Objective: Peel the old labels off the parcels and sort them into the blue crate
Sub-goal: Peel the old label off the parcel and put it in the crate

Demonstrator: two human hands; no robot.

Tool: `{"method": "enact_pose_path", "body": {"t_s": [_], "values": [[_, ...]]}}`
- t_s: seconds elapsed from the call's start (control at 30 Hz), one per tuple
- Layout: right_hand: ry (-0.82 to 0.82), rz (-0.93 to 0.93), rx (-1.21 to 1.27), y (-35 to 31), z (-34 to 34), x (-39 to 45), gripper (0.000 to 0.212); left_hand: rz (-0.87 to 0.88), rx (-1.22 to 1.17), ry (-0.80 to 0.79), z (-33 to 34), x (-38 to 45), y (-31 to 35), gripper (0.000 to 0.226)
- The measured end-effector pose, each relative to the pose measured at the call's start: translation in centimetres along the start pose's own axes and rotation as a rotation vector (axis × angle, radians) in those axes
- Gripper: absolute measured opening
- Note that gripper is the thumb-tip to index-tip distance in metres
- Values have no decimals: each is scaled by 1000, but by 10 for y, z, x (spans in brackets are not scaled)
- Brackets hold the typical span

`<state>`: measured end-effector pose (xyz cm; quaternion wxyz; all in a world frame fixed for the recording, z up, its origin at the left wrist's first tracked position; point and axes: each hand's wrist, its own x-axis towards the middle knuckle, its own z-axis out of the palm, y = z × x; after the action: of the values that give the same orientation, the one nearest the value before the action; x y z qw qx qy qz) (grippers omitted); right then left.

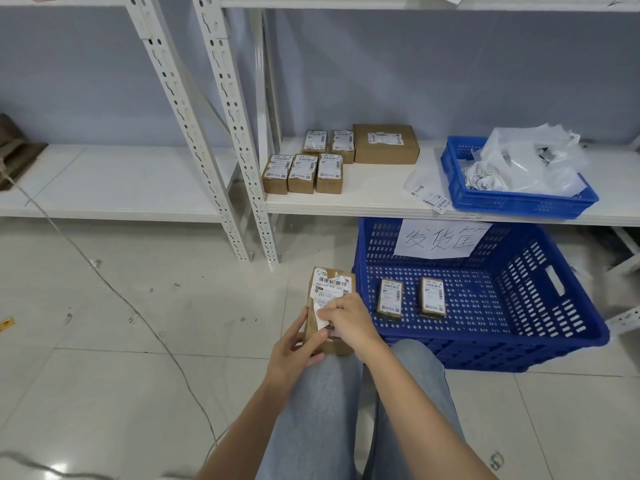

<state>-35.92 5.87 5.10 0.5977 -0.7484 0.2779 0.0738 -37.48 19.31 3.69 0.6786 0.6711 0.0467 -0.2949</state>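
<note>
Brown cardboard, a small parcel [330, 311], sits above the person's knees at the frame's centre. The left hand [294, 351] has its grip curled round the parcel's near-left edge, thumb across the front. The right hand [349, 323] pinches a half-lifted white label [323, 315], its lower part curled away from the box.

At 3 o'clock of the parcel, on the floor, the large blue crate [519, 344] holds two small labelled parcels [390, 299] lying side by side on its bottom; a handwritten paper sign [440, 239] hangs on its far wall.

Farther, on the shelf [363, 199], five small boxes [303, 173] and a bigger carton [386, 143] stand at 12 o'clock. At 2 o'clock a shallow blue tray [512, 202] holds crumpled plastic bags and paper.
</note>
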Motion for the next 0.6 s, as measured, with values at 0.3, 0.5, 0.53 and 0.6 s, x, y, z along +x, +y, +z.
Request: {"method": "enact_pose_path", "body": {"t_s": [0.3, 0.5, 0.53, 0.6], "values": [[-87, 54, 104, -11, -17, -9, 16, 6, -48, -9, 1, 1, 1, 85], [55, 131, 190, -32, -16, -17, 13, 66, -7, 79, 11, 1, 3, 65], [84, 123, 206, -35, -16, -16, 16, 72, -10, 88, 12, 0, 3, 65], [118, 92, 84, -37, -15, -11, 28, 92, -9, 104, 14, -3, 1, 65]]}}
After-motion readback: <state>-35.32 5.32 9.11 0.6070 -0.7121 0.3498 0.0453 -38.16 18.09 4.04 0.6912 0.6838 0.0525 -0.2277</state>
